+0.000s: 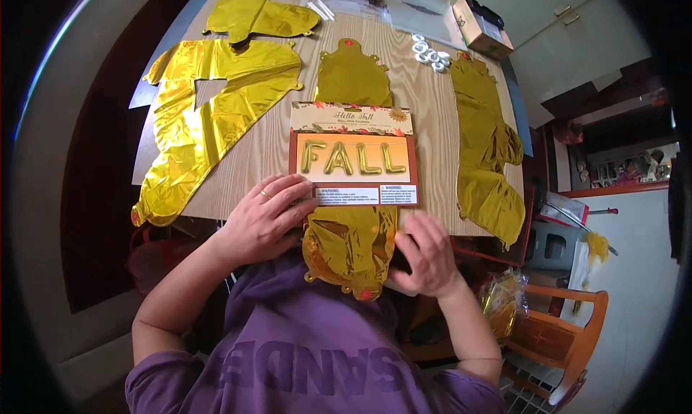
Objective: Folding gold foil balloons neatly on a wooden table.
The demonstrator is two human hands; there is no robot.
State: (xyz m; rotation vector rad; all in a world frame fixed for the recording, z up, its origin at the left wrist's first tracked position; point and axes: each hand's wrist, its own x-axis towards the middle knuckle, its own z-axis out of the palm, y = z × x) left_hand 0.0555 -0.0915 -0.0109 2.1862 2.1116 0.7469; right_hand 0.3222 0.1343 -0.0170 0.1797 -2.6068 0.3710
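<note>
A printed balloon banner card [351,136] lies over the middle of a long gold foil balloon [351,244], whose ends show above and below it. My left hand [267,216] is closed at the card's lower left corner, fingers over its edge; the thumb is mostly hidden. Beside the balloon's lower right edge is my right hand [427,252], slightly blurred, its fingers bent and apart from the thumb. Nothing shows in its grasp. The balloon's lower end hangs past the table's near edge, towards my purple shirt.
More flat gold foil balloons lie left [173,140], far left [259,17] and right [486,147] on the wooden table [425,125]. Several white ribbon rolls [430,53] sit near a cardboard box [481,28]. A wooden chair [562,320] stands at the right, beside a clear plastic bag [504,302].
</note>
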